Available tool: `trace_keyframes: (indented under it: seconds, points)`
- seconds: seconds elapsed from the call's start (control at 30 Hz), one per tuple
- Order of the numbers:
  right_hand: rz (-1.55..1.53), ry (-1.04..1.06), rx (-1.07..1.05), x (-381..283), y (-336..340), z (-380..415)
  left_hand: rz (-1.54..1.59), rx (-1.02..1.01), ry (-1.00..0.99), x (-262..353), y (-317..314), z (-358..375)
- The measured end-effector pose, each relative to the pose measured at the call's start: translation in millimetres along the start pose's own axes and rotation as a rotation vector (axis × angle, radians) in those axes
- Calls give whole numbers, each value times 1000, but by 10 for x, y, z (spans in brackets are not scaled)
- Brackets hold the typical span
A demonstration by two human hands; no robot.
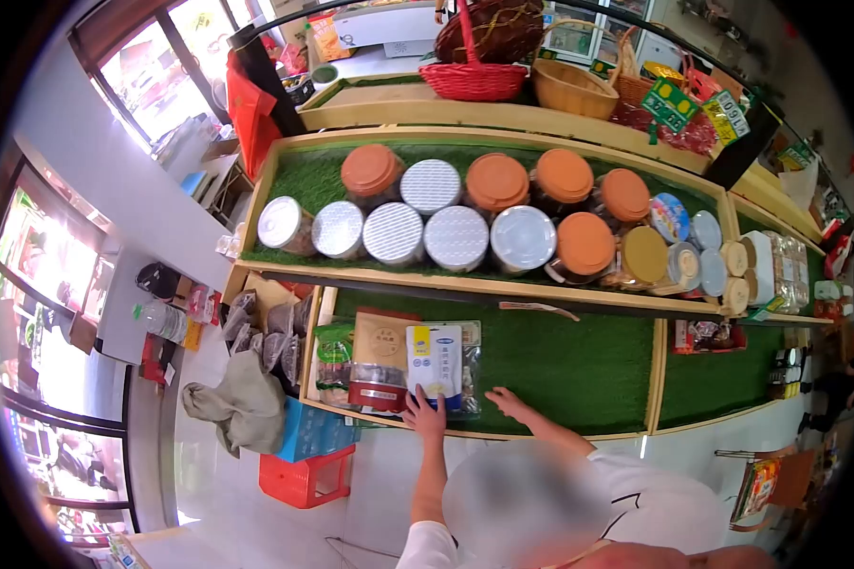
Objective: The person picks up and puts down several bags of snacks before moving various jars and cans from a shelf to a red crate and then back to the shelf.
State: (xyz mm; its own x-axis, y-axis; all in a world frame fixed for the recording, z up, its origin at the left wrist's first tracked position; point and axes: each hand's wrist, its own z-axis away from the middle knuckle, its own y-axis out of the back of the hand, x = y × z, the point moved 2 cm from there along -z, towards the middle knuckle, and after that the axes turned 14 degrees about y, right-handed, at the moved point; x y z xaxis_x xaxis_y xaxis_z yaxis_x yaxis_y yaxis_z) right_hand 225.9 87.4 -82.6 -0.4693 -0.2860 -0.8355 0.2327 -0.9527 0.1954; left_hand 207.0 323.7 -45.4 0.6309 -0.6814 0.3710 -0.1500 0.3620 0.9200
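My left hand (pixel 425 412) touches the lower part of a white and blue pouch (pixel 435 365) with a yellow corner, its fingers spread. The pouch stands at the front of the lower shelf, partly covering a clear packet (pixel 470 379) behind and to its right. To its left is a brown kraft pouch (pixel 380 351) with a window and a red lower band, followed by a green-topped packet (pixel 333 365). My right hand (pixel 509 404) is over the shelf's front edge, right of the pouches, fingers stretched out and holding nothing.
Above, a wooden-edged shelf (pixel 380 272) carries several jars with orange lids (pixel 496 182) and silver lids (pixel 393 233). A red basket (pixel 473 82) sits higher. Green turf (pixel 579 370) lines the lower shelf. At left are a red stool (pixel 299 479), blue box (pixel 318 429) and grey cloth bag (pixel 242 406).
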Motion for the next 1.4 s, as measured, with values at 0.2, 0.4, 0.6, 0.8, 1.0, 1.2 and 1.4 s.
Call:
trace_keyframes:
  seconds: [0.2,0.4,0.6,0.8,1.0,1.2,1.4]
  points:
    - [-84,-4,12,-221,-710,-470,202,-4,118,43,23,-314]
    - [485,-130,585,-423,-807,-401,396,-375,107,-63,-340,-444]
    - [41,-32,302,22,-527,-462,862,-637,142,-18,-453,-113]
    - [-244,-45,154,-108,-158,185,1075,-821,235,157,-44,391]
    - [-632,138,-21,268,523,1285,1057,-1181,209,235,-54,1345]
    - [-629,198,161,1097,1448,2606,860,-1680,259,629,-212,2690]
    - [-796,336,586,1381,2412,3931,261,-1881,150,1686,-441,3767]
